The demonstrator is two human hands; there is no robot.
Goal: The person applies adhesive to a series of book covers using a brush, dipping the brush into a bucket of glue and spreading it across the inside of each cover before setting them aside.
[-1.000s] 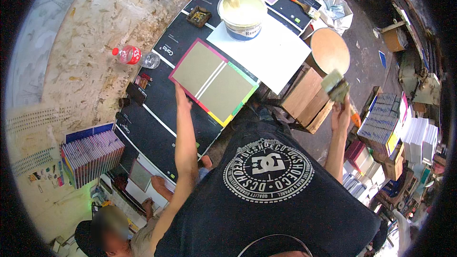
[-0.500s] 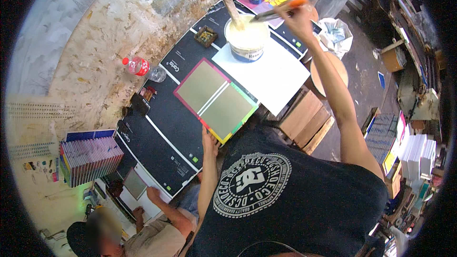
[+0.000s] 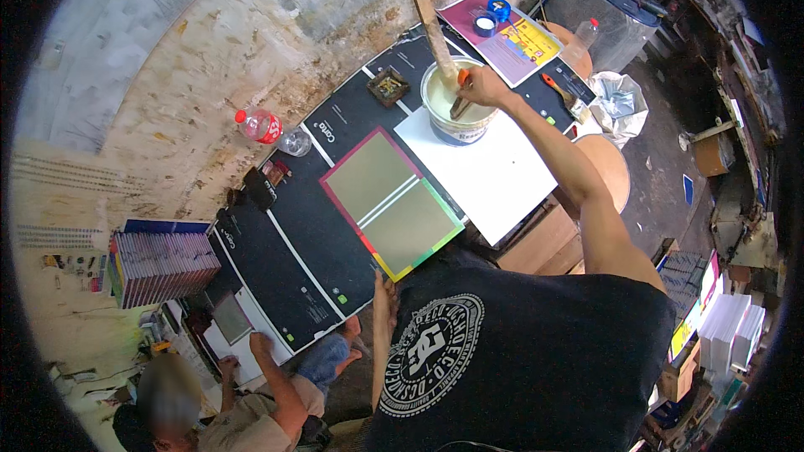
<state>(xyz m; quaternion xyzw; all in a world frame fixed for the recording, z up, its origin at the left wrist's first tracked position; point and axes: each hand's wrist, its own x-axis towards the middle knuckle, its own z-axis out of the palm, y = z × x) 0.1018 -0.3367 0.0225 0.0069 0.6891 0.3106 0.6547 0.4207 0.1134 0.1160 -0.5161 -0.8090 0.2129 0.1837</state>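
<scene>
Head view: my right hand [image 3: 481,89] is closing firmly around one brush [image 3: 463,78], fingers tight, its orange end showing by my thumb. Just under the grip, one bucket [image 3: 471,130] is holding pale paste; how deep the bristles are sitting is hard to make out, as my hand is partly covering them. One wooden stick [image 3: 430,15] is leaning out of the bucket, just left of the grip. Beyond the grip, one printed sheet [image 3: 521,64] is carrying two rolls of tape [image 3: 484,24]. Nearer my body, one white sheet [image 3: 512,169] is lying partly under the bucket. Right of the grip, a second brush [image 3: 566,99] is resting; left of it, one small tray [image 3: 389,85] is sitting.

Farther off, nearer me and to the left, the cover [image 3: 392,201] is lying flat, two grey panels showing with two white strips between. My left hand [image 3: 384,296] is reaching its near edge; with the fingers partly hidden, I cannot tell whether they are touching or how far they are opening. Farthest left, one red-capped bottle [image 3: 270,128] is standing.
</scene>
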